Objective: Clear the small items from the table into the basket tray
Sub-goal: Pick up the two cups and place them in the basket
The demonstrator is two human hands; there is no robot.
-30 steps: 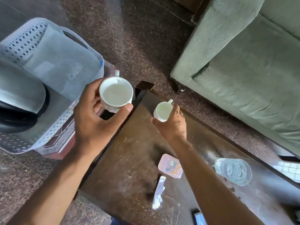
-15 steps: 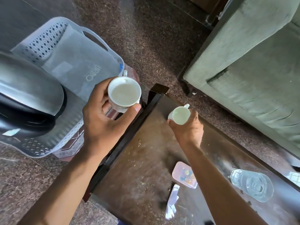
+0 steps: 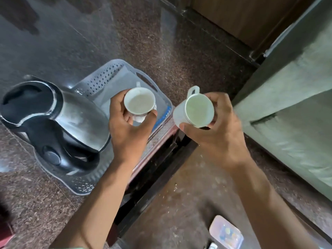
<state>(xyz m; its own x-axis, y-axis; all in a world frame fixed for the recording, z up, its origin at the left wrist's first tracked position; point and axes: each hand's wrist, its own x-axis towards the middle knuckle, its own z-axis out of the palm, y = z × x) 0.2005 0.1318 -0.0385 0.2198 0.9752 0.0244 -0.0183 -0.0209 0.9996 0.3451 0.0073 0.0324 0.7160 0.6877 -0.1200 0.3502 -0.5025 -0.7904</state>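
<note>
White ceramic in both hands. Left hand grips a cup from the side, fingers curled round its wall, thumb on the near rim; cup upright, mouth up, inside pale and looks empty. It is held over the basket, above the basket's right half. Cannot tell whether the cup base touches anything below.

Right hand grips a mug, thumb on its near wall, fingers wrapped round the far side. Mug tilted toward the left, handle pointing away from the person. It is held in the air beside the basket's right edge, above the gap between basket and table. Cup and mug near each other, not touching.

Basket: pale perforated plastic, on a low reddish stand on the floor, just left of the table corner. A steel kettle with black handle fills its left half.

Table: dark brown, scuffed top. A small pink box lies on it near the lower edge, beside the right forearm. Green sofa at right.
</note>
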